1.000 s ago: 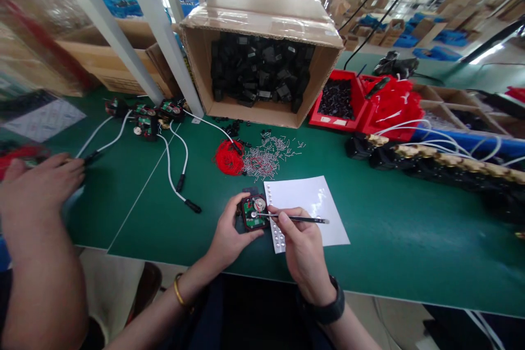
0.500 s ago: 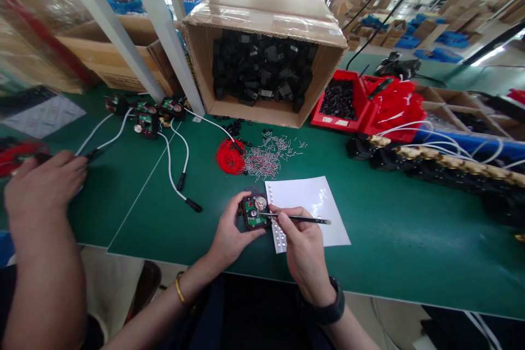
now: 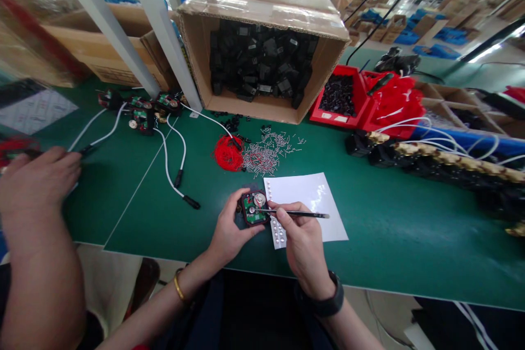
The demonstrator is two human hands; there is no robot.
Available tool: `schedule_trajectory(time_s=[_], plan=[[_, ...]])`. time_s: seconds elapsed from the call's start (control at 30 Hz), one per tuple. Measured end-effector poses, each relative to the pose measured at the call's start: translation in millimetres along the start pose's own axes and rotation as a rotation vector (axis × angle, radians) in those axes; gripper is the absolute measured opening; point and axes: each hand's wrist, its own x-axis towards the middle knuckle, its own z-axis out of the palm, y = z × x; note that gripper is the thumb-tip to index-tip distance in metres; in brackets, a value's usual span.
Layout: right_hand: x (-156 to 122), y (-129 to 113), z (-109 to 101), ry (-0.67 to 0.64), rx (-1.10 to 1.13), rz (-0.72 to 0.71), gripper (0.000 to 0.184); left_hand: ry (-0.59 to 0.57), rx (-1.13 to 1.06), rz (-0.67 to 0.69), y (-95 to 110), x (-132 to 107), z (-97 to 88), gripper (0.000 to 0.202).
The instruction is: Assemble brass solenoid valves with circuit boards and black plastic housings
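My left hand (image 3: 228, 229) grips a small dark square housing with a green circuit board (image 3: 254, 209) inside, thumb and fingers around its left side and lower edge. On the board are a round silvery part and a smaller round metal piece. My right hand (image 3: 302, 240) holds slim black tweezers (image 3: 301, 213), their thin metal tip over the board at the smaller round piece. Whether the tip touches is too small to tell. Partly under the right hand lies a white sheet (image 3: 305, 191) with rows of small round metal domes along its left edge.
Behind the sheet lie many short thin pins (image 3: 262, 159) and a coil of red wire (image 3: 228, 153). A carton (image 3: 262, 5) of black housings stands beyond, beside red bins (image 3: 336, 116). Cabled assemblies (image 3: 141, 119) sit left, and a co-worker's hand (image 3: 36, 180) is at far left.
The view has shifted slightly. The tweezers' tip has moved a little left over the board. Both hands keep their holds.
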Motion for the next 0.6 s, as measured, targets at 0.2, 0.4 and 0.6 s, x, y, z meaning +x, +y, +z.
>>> schedule_trajectory(time_s=[0.2,0.4,0.6], plan=[[-0.6,-0.5,1.3,0.016,-0.011,0.002,0.021,0.004,-0.006,-0.015,-1.8,-0.2,1.0,0.074],[0.6,-0.2,1.4,0.002,-0.004,0.000,0.018,0.014,0.034,0.027,-0.3,0.6,-0.1,0.074],[3.4,1.3,1.1,-0.005,-0.028,-0.028,0.015,0.013,0.105,0.082,6.2,2.5,-0.9,0.076]])
